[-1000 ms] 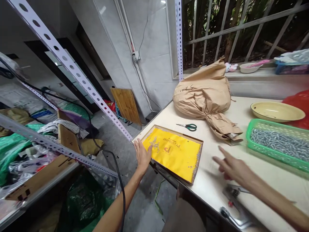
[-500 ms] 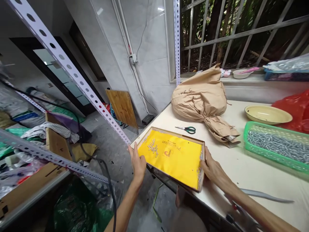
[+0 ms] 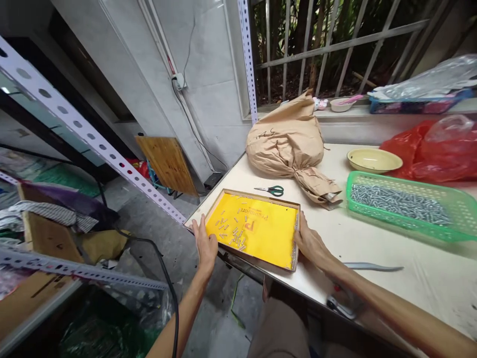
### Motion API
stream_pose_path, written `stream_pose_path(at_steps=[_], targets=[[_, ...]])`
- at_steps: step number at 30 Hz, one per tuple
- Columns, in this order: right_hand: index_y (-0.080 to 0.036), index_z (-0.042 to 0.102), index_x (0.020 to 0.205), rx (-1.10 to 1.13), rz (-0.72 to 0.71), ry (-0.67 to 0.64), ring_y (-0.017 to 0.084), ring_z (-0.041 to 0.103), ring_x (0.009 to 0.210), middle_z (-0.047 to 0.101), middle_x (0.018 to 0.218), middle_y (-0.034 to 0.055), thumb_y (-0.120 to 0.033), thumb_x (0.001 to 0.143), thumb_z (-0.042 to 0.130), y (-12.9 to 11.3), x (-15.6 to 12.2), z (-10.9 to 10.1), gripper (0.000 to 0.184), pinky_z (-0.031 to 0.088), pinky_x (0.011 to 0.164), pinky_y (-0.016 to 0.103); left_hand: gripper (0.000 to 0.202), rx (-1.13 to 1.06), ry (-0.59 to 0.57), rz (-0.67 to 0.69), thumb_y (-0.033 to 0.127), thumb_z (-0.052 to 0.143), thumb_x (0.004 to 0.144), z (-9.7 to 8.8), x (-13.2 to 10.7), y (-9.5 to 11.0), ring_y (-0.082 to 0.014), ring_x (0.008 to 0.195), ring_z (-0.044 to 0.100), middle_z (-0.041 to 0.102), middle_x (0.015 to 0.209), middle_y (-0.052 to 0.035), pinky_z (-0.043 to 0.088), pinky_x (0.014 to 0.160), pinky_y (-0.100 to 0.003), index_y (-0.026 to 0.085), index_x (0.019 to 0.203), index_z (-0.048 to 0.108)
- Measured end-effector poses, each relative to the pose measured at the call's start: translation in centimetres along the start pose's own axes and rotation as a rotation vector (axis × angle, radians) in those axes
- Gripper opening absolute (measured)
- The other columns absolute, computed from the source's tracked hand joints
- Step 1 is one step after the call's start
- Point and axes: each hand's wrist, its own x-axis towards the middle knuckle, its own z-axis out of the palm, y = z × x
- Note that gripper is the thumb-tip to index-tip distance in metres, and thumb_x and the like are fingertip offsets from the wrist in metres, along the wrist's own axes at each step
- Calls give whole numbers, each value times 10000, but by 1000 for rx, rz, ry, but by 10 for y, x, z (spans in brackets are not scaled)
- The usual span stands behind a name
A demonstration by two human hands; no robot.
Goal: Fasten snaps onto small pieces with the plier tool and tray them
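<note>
Between my two hands is a shallow cardboard tray (image 3: 258,257) lined with a yellow sheet (image 3: 268,236) that bears printed lettering. Small silvery screws or pins (image 3: 237,238) lie scattered over the sheet's left half, and more line the tray's edges. My left hand (image 3: 206,244) grips the left end, thumb on the near side. At the right end, my right hand (image 3: 310,242) is closed on the rim, its fingertips partly hidden. Just behind the tray lie green-handled scissors (image 3: 275,190) on the white table (image 3: 372,238).
A green basket (image 3: 402,231) of metal screws stands at the right, with a yellow dish (image 3: 374,160) and red plastic bags (image 3: 425,154) behind. A tied brown paper bag (image 3: 285,144) sits at the back. A grey strip (image 3: 372,267) lies near my right forearm. A perforated metal post (image 3: 112,154) slants at the left.
The screws have spread out and slid toward the tray's near and middle part. Both hands keep hold of the tray, whose tilt has changed. The view has shifted to the right.
</note>
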Motion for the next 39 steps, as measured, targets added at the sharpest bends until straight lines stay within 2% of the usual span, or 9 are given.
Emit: stream_pose_path(at_steps=[3,7,11,18,24,31,34,36,39], targets=[[-61,45,1484,25,-2,21,246,623,620,679,788,104,-275,860,293,2,3,0,705,441,598,325,731,3,-26,-27,21,419,713,7,0,0,-275,1434,41,111,1553,-157,162,1160,-405,81,1434,317],[-64,-12,1489,51,-11,30,235,611,608,673,782,93,-299,880,280,5,-7,2,715,435,602,325,759,8,-37,-28,-5,423,672,11,0,-4,-269,1430,86,109,1552,-163,165,1161,-387,59,1422,328],[-66,-49,1488,79,-14,48,236,625,655,676,824,101,-329,896,267,7,-18,0,721,431,603,317,752,9,-23,8,-18,404,660,13,-1,-6,-246,1429,122,142,1552,-131,176,1160,-375,92,1404,374],[-65,-17,1484,42,-9,31,235,626,629,665,763,82,-334,902,251,1,-14,-1,694,428,590,313,680,14,41,41,5,399,689,9,0,-11,-235,1416,196,211,1539,-108,205,1155,-379,125,1356,452],[-54,64,1478,56,-12,52,226,618,610,663,746,92,-272,878,267,1,-2,-1,670,403,559,302,661,28,-3,34,7,398,698,10,1,-10,-241,1413,204,222,1535,-114,210,1154,-383,113,1347,463],[-67,-12,1485,76,22,0,230,613,628,671,793,90,-288,877,264,0,-10,-4,703,424,594,318,629,33,-24,67,23,399,726,5,-4,-10,-238,1412,207,202,1541,-111,224,1149,-366,121,1343,474],[-48,6,1480,46,43,-11,233,617,638,672,800,103,-275,867,264,0,-7,-4,703,427,593,318,622,37,-59,74,11,397,724,6,-5,-5,-251,1412,208,229,1529,-133,213,1151,-404,115,1332,480],[-39,21,1477,18,45,1,234,617,642,671,800,113,-274,870,263,1,-5,-4,695,425,593,319,603,97,-51,70,19,405,739,6,-6,3,-292,1415,179,214,1526,-168,179,1146,-480,95,1334,470],[-44,27,1478,12,45,4,234,610,636,671,806,121,-272,872,257,0,-6,-4,687,426,594,323,508,192,-38,181,103,433,813,7,-8,18,-331,1425,87,187,1533,-175,128,1124,-569,99,1319,480]])
